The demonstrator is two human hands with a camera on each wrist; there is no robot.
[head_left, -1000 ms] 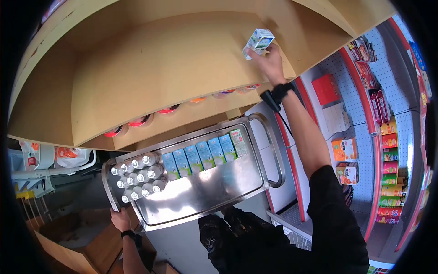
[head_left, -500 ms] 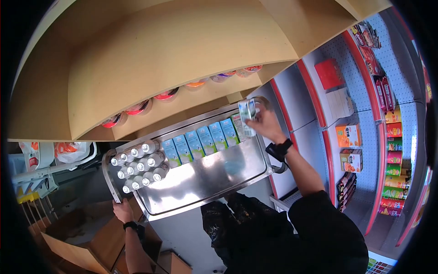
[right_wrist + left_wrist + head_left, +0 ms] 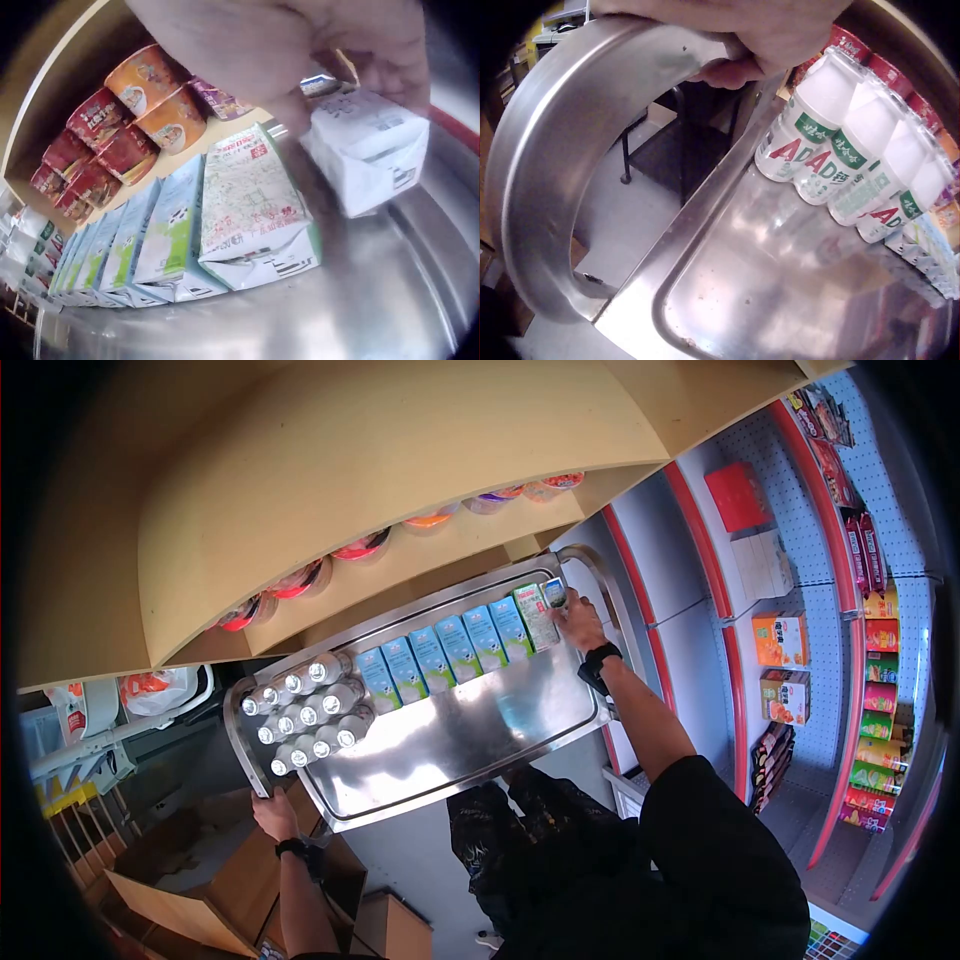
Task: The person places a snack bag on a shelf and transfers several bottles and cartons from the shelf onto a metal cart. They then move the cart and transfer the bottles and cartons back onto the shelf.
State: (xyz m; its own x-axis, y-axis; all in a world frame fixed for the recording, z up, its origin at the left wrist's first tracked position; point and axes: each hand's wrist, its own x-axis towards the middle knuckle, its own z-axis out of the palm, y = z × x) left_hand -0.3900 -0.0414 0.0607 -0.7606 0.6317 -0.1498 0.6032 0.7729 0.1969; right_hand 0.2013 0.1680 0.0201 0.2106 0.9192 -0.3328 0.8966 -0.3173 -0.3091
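My right hand (image 3: pixel 582 624) grips a small white drink carton (image 3: pixel 367 157) at the right end of the metal cart's tray (image 3: pixel 450 760). A white-and-green carton (image 3: pixel 255 202) lies just left of it, with a narrow gap between them in the right wrist view. Further left runs a row of several blue milk cartons (image 3: pixel 430 656). At the tray's left end stand several white bottles (image 3: pixel 851 146) with "AD" labels. Fingers of my left hand (image 3: pixel 780 34) curl round the cart's curved metal handle (image 3: pixel 536 150); in the head view this hand (image 3: pixel 275 816) is at the tray's near left corner.
A wooden shelf (image 3: pixel 400 480) overhangs the cart's far side, with cup noodles (image 3: pixel 124 154) on the level beneath. White shelving with red edges (image 3: pixel 690 540) stands at the right, holding boxes and snack packs. Cardboard boxes (image 3: pixel 180 905) lie on the floor at lower left.
My right hand has brought the white carton from the wooden shelf down to the tray's right end, beside the white-and-green carton. My left hand has stayed on the handle.
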